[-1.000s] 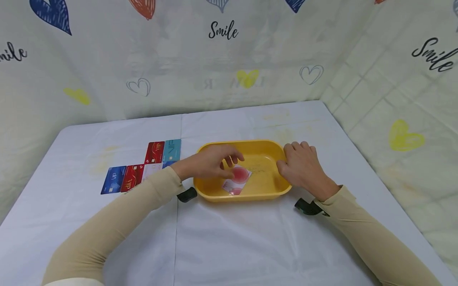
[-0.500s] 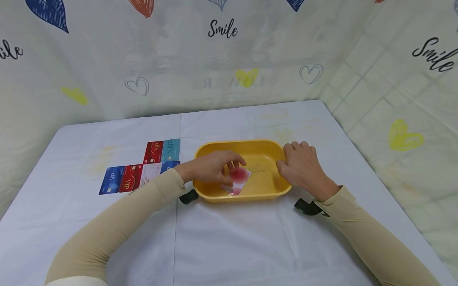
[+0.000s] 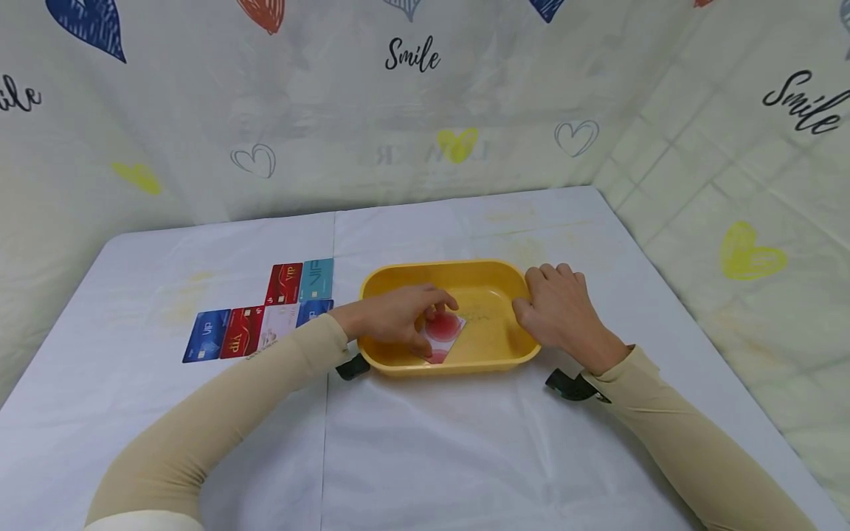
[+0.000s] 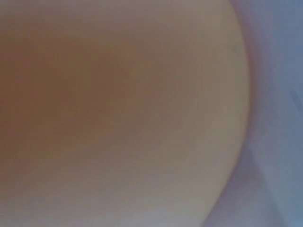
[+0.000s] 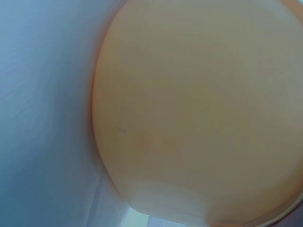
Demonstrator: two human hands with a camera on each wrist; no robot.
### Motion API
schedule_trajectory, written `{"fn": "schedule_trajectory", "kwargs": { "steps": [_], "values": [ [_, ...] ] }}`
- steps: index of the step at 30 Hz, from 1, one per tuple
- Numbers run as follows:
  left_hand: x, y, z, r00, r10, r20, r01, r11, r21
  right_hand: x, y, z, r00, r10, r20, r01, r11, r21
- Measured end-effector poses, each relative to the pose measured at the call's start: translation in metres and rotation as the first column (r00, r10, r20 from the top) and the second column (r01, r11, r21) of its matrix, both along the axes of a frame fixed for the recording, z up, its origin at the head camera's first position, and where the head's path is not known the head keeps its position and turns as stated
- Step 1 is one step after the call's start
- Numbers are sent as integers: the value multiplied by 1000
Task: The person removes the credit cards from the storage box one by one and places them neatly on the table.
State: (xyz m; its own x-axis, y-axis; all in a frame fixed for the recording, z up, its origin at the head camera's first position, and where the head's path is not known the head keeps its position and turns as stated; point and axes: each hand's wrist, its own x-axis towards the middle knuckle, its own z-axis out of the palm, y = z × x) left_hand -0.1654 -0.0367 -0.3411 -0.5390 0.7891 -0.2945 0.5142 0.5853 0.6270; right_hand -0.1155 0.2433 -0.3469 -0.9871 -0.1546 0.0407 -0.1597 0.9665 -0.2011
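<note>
A yellow plastic tray (image 3: pixel 494 310) with rounded corners sits on the white-covered table. Inside it, toward the left, lies a white card with a large pink-red circle (image 3: pixel 443 326). My left hand (image 3: pixel 397 313) reaches in over the tray's left side, thumb and bent fingers apart, fingertips right at the card and covering its left part. My right hand (image 3: pixel 561 313) grips the tray's right rim, thumb on the near side. In both wrist views the tray's outer wall (image 4: pixel 142 104) fills most of the picture, blurred, so the fingers are hidden there.
Left of the tray, several cards lie edge to edge: a teal card (image 3: pixel 316 279), a red card (image 3: pixel 285 284) behind, then a blue card (image 3: pixel 207 335) and others in a nearer row, partly behind the left sleeve (image 3: pixel 265 398). A printed curtain (image 3: pixel 332 110) hangs behind the table (image 3: pixel 425 450).
My left hand has lowered slightly and shifted a little right, its thumb and fingers coming closer over the pink-red circle card. My right hand has stayed on the rim.
</note>
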Motion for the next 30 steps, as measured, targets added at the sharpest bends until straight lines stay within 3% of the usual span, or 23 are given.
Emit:
{"fn": "schedule_trajectory", "kwargs": {
  "steps": [30],
  "values": [
    [-1, 1, -3, 997, -54, -60, 52, 998, -46, 0, -1, 0, 1000, -4, 14, 4, 1000, -5]
  ]
}}
